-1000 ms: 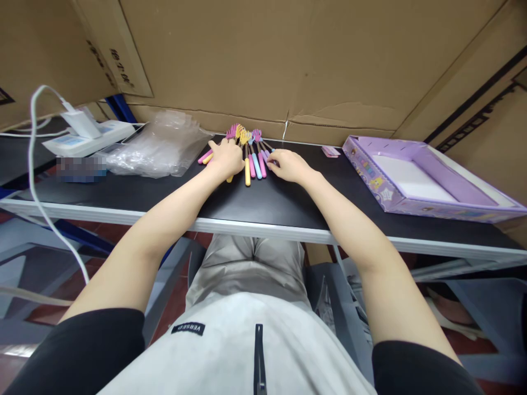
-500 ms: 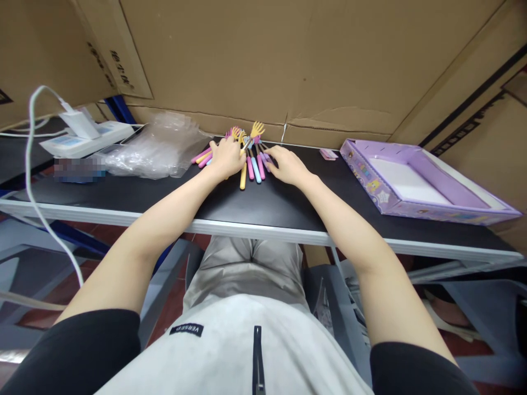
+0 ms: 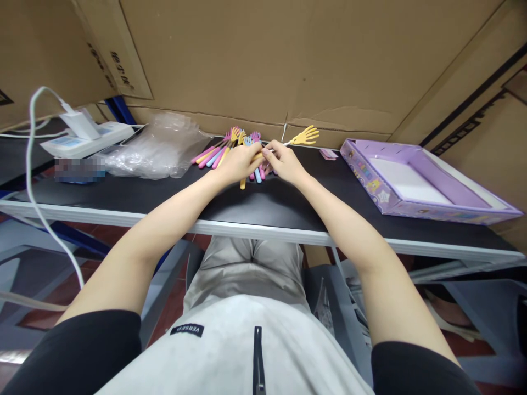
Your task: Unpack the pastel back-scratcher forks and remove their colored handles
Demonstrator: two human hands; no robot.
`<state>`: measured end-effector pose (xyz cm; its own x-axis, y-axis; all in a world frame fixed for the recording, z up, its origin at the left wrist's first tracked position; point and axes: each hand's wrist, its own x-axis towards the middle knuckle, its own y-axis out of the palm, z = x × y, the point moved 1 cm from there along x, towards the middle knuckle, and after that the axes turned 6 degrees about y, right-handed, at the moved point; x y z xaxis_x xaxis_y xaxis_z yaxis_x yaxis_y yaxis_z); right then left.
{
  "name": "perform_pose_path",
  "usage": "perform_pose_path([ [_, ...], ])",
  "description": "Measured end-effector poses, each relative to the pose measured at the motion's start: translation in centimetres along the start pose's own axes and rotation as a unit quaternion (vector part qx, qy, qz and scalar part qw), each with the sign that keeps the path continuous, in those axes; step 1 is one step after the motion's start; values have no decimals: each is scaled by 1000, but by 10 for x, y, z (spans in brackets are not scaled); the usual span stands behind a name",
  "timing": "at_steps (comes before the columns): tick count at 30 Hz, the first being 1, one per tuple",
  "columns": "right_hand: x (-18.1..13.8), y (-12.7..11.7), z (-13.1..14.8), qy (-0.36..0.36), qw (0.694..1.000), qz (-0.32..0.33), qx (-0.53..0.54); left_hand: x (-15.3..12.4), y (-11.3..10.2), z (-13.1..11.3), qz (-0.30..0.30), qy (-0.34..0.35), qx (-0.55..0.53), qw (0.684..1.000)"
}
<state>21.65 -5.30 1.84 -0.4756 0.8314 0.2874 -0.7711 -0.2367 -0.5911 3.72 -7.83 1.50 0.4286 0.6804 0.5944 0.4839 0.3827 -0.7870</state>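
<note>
A yellow back scratcher (image 3: 305,135) with a hand-shaped head lies crosswise between my hands, its head pointing right. My left hand (image 3: 239,163) is closed round its yellow handle. The fingers of my right hand (image 3: 285,163) pinch it nearer the head, just below the thin metal rod. Under and behind my hands lie more back scratchers in pink, yellow, blue and purple. One group of them (image 3: 211,155) fans out to the left of my left hand. My hands partly cover the other group (image 3: 258,175).
On the left of the black table (image 3: 263,207) lie clear plastic bags (image 3: 158,148) and a white power strip (image 3: 88,140) with a cable. To the right stands an open purple box (image 3: 381,192), with a small pink card (image 3: 328,154) beside it. Cardboard (image 3: 255,60) walls the back.
The yellow back scratcher has swung from pointing up to pointing right. My right hand has moved left and closed on it; my left hand has shifted right with its handle.
</note>
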Motion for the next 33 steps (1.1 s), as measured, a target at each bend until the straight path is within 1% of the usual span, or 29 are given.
perform_pose_path([
  [7, 4, -5, -7, 4, 998, -27, -48, 1, 3, 5, 12, 24, -12, 1000],
  [11, 7, -9, -11, -23, 997, -45, -66, 3, 4, 6, 9, 28, -27, 999],
  [17, 16, -18, -13, -75, 990, -92, -80, 12, 2, 11, -18, 38, -51, 998],
  [20, 21, -22, -12, -93, 987, -95, -87, 16, 0, 13, -25, 38, -55, 997],
  [23, 24, -24, -9, -94, 987, -93, -90, 18, -4, 12, -24, 31, -62, 997],
  [26, 23, -31, -3, -52, 987, -106, -110, 16, -10, 7, -10, -7, -59, 998],
  [29, 18, -55, 5, 31, 982, -137, -130, 11, -17, 7, 4, -42, -50, 998],
  [31, 13, -83, 8, 91, 971, -193, -110, 7, -23, 15, -2, -59, -39, 998],
  [33, 5, -118, 9, 148, 945, -289, -43, 4, -31, 29, -19, -96, -20, 995],
])
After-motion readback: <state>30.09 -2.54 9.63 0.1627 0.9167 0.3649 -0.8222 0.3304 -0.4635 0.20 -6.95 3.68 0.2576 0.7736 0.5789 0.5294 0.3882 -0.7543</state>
